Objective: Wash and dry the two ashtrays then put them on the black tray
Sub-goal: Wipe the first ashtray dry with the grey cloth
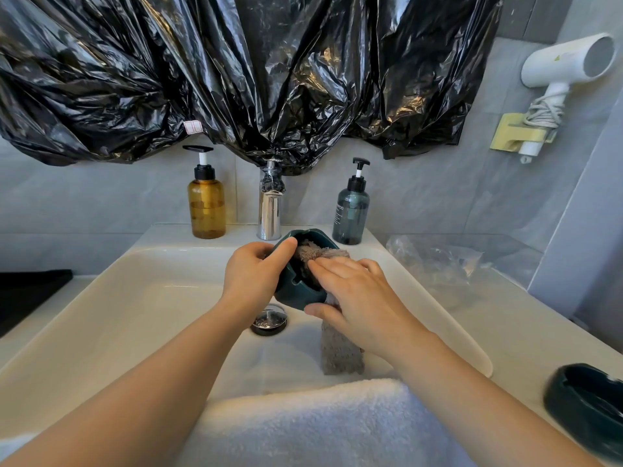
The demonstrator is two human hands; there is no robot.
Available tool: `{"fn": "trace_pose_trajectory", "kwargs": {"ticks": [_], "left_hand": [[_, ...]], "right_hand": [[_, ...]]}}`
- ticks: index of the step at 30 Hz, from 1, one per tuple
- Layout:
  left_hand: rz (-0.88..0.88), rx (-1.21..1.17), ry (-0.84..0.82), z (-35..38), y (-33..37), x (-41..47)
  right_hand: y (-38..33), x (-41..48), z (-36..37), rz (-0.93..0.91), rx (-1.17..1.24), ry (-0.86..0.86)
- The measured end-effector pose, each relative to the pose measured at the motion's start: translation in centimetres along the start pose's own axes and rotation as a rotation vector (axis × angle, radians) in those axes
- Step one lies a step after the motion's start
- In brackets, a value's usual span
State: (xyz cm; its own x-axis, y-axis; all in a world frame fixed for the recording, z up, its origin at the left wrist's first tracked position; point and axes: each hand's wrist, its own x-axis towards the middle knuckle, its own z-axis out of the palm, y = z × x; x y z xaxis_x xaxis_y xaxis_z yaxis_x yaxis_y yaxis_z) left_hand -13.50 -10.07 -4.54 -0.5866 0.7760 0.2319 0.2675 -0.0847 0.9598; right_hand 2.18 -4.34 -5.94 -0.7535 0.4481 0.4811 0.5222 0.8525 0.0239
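Observation:
My left hand grips a dark teal ashtray, tilted on its side above the white sink. Its hollow faces right. My right hand presses a grey cloth into that hollow, and the cloth's loose end hangs down toward the basin. A second dark teal ashtray rests upright on the counter at the right edge of view. The black tray lies on the counter at the far left, only partly in view.
A chrome tap stands behind the sink between an amber pump bottle and a dark pump bottle. A white towel covers the near rim. Crumpled clear plastic lies right of the sink. Black plastic sheeting hangs overhead.

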Motion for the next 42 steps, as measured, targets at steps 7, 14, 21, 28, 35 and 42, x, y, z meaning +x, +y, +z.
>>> {"fn": "trace_pose_trajectory", "kwargs": {"ticks": [7, 14, 21, 28, 35, 42], "left_hand": [[-0.009, 0.001, -0.035, 0.0, 0.2, -0.3], [-0.108, -0.107, -0.037, 0.3, 0.2, -0.1], [-0.054, -0.073, -0.03, 0.2, 0.2, -0.1], [0.004, -0.008, -0.088, 0.1, -0.2, -0.2], [-0.06, -0.06, -0.082, 0.3, -0.3, -0.1], [-0.031, -0.048, -0.095, 0.5, -0.3, -0.1]], "right_hand": [[0.6, 0.0, 0.4, -0.005, 0.105, -0.096], [0.9, 0.4, 0.6, -0.002, 0.348, 0.101], [0.4, -0.2, 0.0, 0.01, 0.147, 0.057], [-0.1, 0.2, 0.7, 0.019, 0.17, -0.1], [-0.3, 0.2, 0.2, -0.041, 0.355, -0.017], [-0.1, 0.0, -0.8, 0.069, 0.383, -0.051]]}}
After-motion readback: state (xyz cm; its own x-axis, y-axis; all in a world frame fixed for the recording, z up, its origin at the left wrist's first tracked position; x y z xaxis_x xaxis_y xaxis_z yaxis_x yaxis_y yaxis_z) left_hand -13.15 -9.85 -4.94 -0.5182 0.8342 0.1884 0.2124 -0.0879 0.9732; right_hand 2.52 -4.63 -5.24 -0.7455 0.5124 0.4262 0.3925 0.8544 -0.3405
